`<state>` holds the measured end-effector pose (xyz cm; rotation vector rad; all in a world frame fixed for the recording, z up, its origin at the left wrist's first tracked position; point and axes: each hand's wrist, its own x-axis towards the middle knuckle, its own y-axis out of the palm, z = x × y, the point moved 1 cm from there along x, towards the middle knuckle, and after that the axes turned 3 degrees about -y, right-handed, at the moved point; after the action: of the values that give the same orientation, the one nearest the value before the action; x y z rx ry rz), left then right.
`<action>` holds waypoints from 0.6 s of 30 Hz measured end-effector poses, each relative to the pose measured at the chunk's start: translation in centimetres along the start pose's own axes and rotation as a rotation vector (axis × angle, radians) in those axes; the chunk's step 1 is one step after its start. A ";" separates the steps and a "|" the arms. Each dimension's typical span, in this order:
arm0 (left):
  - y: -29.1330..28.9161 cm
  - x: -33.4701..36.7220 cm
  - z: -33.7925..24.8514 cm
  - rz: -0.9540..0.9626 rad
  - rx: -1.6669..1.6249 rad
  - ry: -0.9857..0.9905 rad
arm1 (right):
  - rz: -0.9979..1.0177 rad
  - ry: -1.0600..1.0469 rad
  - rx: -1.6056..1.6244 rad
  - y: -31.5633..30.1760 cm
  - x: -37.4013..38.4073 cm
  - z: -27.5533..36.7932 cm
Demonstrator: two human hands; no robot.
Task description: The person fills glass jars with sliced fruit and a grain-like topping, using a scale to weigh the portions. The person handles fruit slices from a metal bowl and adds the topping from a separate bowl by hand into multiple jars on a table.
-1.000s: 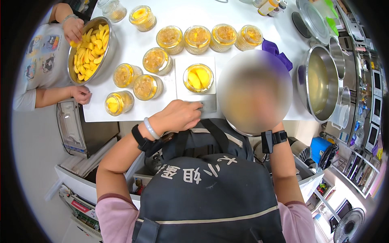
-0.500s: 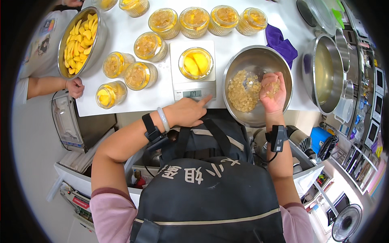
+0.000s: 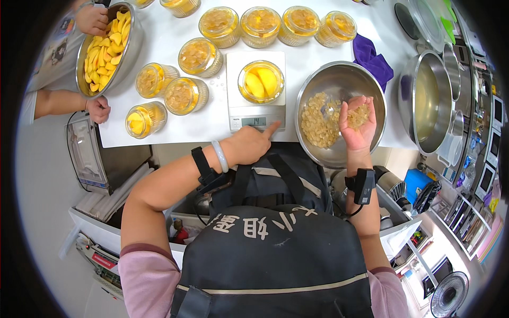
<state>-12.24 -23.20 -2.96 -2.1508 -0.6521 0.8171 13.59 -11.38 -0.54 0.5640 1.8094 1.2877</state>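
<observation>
My left hand (image 3: 250,143) rests at the front edge of a white kitchen scale (image 3: 277,61). Its index finger stretches onto the scale's front right corner, and the other fingers curl under, holding nothing. On the scale stands an open glass jar (image 3: 261,82) with yellow peach slices inside. Over a steel mixing bowl (image 3: 342,74), my right hand (image 3: 357,139) is cupped palm up around a small heap of pale translucent pieces (image 3: 358,117). More such pieces (image 3: 318,122) lie in the bowl, partly behind a clear object I cannot make out.
Ribbed glass jars (image 3: 260,25) with peaches and translucent pieces stand behind and left of the scale. A co-worker's hand (image 3: 93,20) is at a steel bowl of peach slices (image 3: 103,55). A purple cloth (image 3: 371,58) and a pot of pale liquid (image 3: 424,100) are right.
My right hand has turned and opened more, showing the pieces on its palm. My left finger stays on the scale, whose reading has changed. A co-worker's hand has come to the peach bowl.
</observation>
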 end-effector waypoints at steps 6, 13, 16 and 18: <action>1.4 0.1 0.2 -0.068 -0.002 -0.036 | 0.005 0.054 0.231 0.1 0.3 0.1; 1.9 0.1 0.2 -0.122 -0.051 -0.080 | -0.100 0.012 0.026 -0.2 -0.2 0.4; 2.1 0.1 0.2 -0.139 -0.048 -0.075 | -0.126 -0.037 -0.130 0.6 -0.5 0.1; 2.0 0.3 0.2 -0.133 0.011 -0.066 | -0.130 -0.078 -0.199 1.4 -0.7 -0.4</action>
<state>-11.85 -24.12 -4.70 -2.0540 -0.8132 0.8201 13.53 -11.58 1.02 0.3753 1.6048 1.3197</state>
